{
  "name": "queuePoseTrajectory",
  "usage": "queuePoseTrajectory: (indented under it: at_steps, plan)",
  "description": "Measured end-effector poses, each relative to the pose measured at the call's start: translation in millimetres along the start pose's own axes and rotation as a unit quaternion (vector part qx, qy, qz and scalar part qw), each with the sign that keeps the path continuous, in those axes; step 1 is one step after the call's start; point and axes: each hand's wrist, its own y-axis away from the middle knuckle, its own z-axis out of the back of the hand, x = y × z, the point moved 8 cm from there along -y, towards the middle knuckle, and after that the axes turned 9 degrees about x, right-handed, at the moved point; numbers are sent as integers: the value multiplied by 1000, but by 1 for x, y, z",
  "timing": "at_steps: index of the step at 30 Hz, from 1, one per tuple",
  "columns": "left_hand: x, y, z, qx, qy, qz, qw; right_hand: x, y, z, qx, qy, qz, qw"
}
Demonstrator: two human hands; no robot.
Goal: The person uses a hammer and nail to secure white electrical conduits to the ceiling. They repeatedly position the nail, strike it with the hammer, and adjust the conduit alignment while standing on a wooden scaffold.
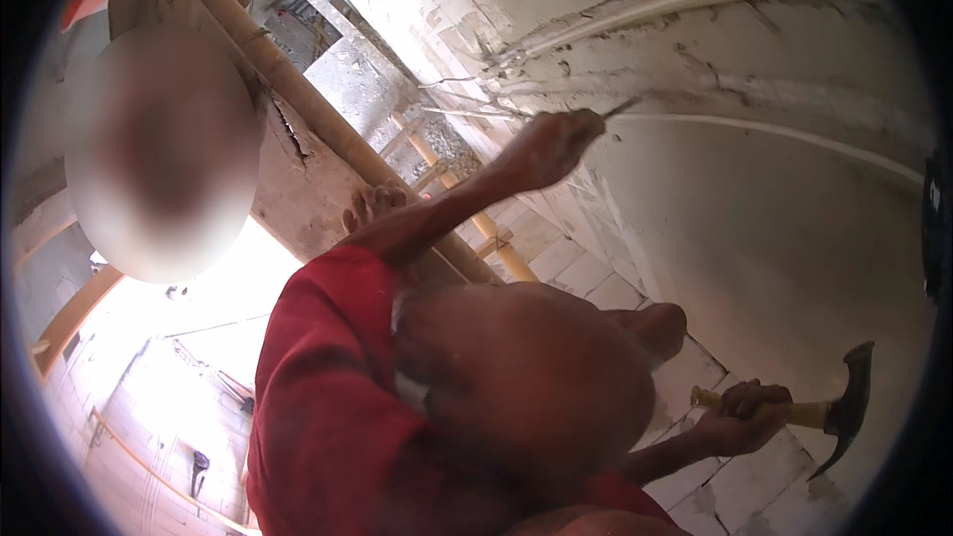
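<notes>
In the head view, the left hand (564,144) is curling its fingers tightly around a thin tool (620,108), so there is hardly any gap in the fist. The tool is dark, straight and skinny like a metal stick, and its tip is pointing at the wall (754,228). I cannot tell if the tip is really touching. Low on the right, the right hand (751,417) is wrapping its fingers all the way around the yellow handle of a hammer (848,407). The hammer's dark metal head is curving to a sharp claw, and it is hanging well apart from the thin tool.

The work is looking partly done to me. Rough, crumbly lines are already running along the wall, and a pale, round pipe (695,4) is bending along one of them. Other parts are looking smooth and dull, with no cuts showing, but I cannot tell how much is left.

A long board (323,179) is slanting past on the left, looking like dusty wood with a jagged crack. Flat, pale blocks (561,250) are lining up below the wall, and a soft red shirt (318,347) is folding near the left arm.
</notes>
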Motion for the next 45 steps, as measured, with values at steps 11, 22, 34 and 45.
queuePoseTrajectory:
  at_steps: [11,22,34,45]
  plan:
    - [198,-33,-42,-41,-36,215,975,-8,19,27,-71,63,-36,995]
    - [-116,-21,4,37,-29,-64,997,-30,22,17,-48,-10,-97,994]
    - [-54,-31,-9,-87,-105,-124,983,-41,21,2,-22,-31,-42,998]
    - [176,42,1,26,-314,143,938,-47,19,-13,-56,-124,-85,987]
